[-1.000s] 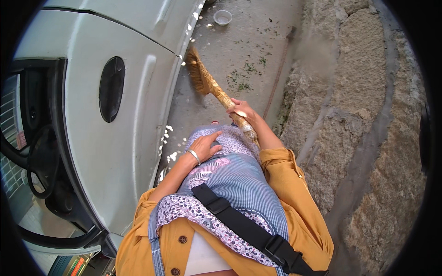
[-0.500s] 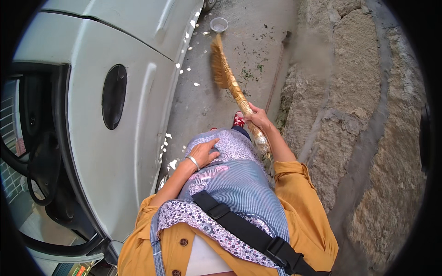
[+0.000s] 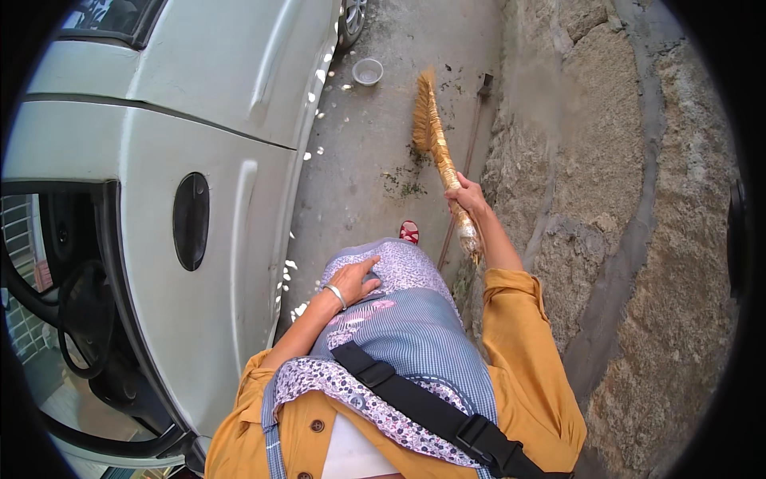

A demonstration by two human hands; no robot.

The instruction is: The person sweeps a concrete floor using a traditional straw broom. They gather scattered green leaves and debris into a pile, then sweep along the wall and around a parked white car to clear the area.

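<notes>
In my right hand is a short broom with straw-coloured bristles and a handle wrapped in shiny gold. My fingers close round the handle's lower half, and its silvery butt end points back toward me. The bristles are over the concrete beside scattered green bits of leaf; whether they touch the ground I cannot tell. My left hand, with a silver bangle at the wrist, lies open against the front of my patterned apron, index finger stretched and thumb apart. A small dark patch shows between thumb and fingers.
A pale vehicle with a dark handle recess runs along my left. Rough stone wall rises close on my right. Ahead on the concrete stands a whitish bowl. A thin pipe follows the wall's foot.
The broom has swung to the right and my right hand has shifted right with it. The bowl, leaf bits and vehicle appear lower in view. My left hand stays on the apron.
</notes>
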